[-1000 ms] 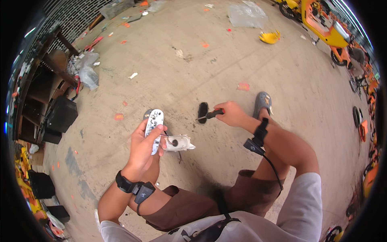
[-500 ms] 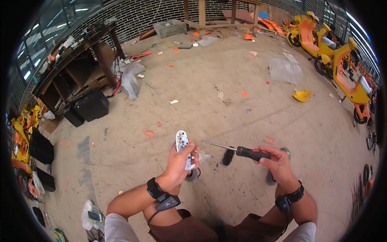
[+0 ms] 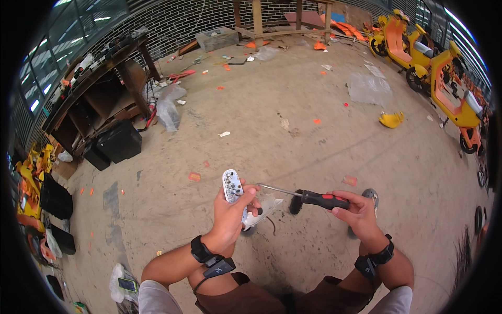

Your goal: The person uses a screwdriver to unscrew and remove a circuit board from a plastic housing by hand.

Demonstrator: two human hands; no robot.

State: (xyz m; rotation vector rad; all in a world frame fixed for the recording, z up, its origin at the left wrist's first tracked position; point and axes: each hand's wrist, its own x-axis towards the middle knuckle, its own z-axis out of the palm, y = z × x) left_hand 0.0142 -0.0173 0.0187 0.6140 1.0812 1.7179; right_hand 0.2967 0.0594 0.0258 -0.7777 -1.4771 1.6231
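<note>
My left hand (image 3: 226, 222) is closed on a long, white, round-ended circuit board (image 3: 230, 183) dotted with small dark parts. From under its fingers sticks out a pale, pointed, shell-like piece (image 3: 270, 208), with a thin dark wire hanging below it. How the two pieces join is hidden by the hand. My right hand (image 3: 361, 212) grips a screwdriver (image 3: 316, 199) by its black and red handle. The shaft points left, its tip near the left fingers; whether it touches them I cannot tell. Behind the shaft, lower down, is a small black object (image 3: 296, 205).
Yellow scooters (image 3: 452, 99) stand along the right. A dark workbench (image 3: 99, 89) is at the left, with black cases (image 3: 119, 138) before it. Plastic sheeting (image 3: 370, 88), a yellow shell (image 3: 391, 120) and orange scraps lie on the floor. A phone (image 3: 127, 284) rests at lower left.
My left hand has shifted slightly left with the board, and more of the pale shell and wire shows. The screwdriver has moved slightly left, its tip nearer the left fingers.
</note>
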